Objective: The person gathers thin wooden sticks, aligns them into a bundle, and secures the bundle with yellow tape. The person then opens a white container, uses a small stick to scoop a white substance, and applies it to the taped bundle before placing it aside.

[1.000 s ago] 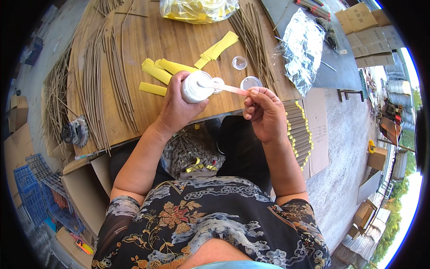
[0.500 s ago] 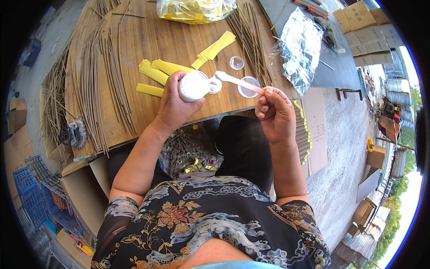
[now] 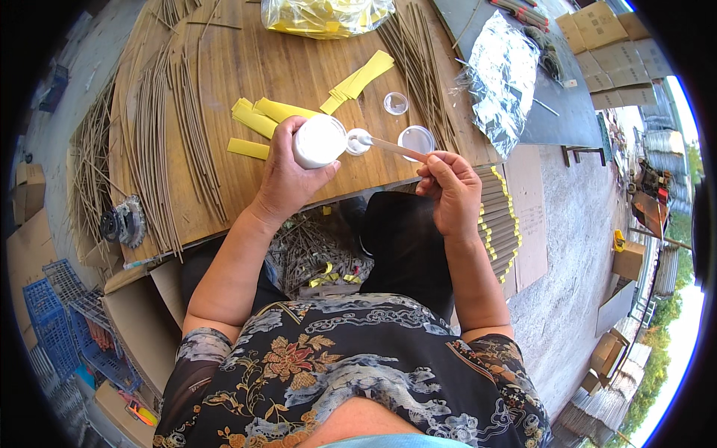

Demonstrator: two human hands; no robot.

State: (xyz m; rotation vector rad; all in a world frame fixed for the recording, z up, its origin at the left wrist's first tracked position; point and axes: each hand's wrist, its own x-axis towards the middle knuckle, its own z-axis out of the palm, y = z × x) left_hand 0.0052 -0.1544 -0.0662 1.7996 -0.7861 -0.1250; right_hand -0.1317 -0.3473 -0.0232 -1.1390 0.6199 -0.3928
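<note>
While I sit at the wooden table (image 3: 299, 67), my left hand (image 3: 287, 179) is closed around a white bottle (image 3: 319, 140), tipped on its side so that its flat base faces the camera. The bottle is held just above the near part of the table, over the bare wood. Its mouth points to my right, toward a small round lid (image 3: 358, 142) lying on the table with white paste in it.

My right hand (image 3: 450, 190) is closed in a pinch on a thin wooden stick (image 3: 392, 148). The stick runs from my fingertips leftward, and its far tip, coated white, rests at the small round lid just beside the bottle's mouth.

A second round dish (image 3: 416, 138), clear with a white inside, sits on the table just beyond my right hand. A smaller clear cap (image 3: 396, 103) lies farther out, apart from both.

Yellow paper strips (image 3: 258, 119) lie flat on the table to the left of the bottle, and a further fan of yellow strips (image 3: 362, 78) lies beyond it. Long thin brown sticks (image 3: 172, 127) are spread in rows across the left part of the table, with another bundle (image 3: 418, 60) at the right. A yellow plastic bag (image 3: 325, 15) sits at the far edge, and a crumpled clear bag (image 3: 504, 75) lies to the right.
</note>
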